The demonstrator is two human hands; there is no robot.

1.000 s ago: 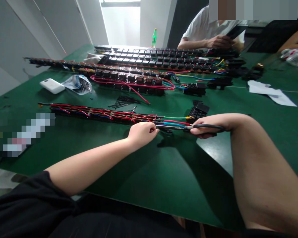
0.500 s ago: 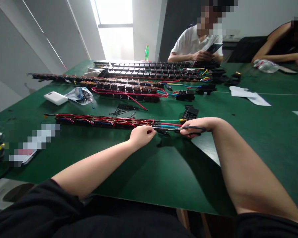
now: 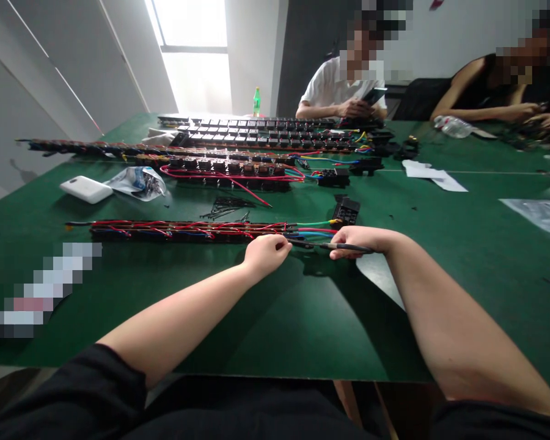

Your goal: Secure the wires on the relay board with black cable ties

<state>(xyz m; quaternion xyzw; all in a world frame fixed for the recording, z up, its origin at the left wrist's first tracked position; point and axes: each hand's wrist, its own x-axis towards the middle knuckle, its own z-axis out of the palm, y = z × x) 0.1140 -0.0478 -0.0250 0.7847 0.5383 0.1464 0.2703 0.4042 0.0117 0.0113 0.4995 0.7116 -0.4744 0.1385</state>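
A long strip of black modules with red and blue wires (image 3: 187,230) lies across the table in front of me. My left hand (image 3: 266,254) is pinched closed at the strip's right end; what its fingertips hold is too small to make out. Just right of it, my right hand (image 3: 351,241) is closed on black-handled scissors (image 3: 357,248), whose tips point left toward my left fingertips. Green, red and blue wires (image 3: 314,234) run behind the scissors from the strip's end to a black connector block (image 3: 346,211).
Black cable ties (image 3: 227,206) lie behind the strip, with more wired strips (image 3: 238,174) further back. A white box (image 3: 86,189) and a plastic bag (image 3: 140,182) stand left. White paper pieces (image 3: 433,173) lie right. Two people sit across the green table (image 3: 256,330).
My view has shifted, bringing more of the table's right side into sight. The scissors have turned so their handles look more edge-on. Both hands stay at the strip's right end.
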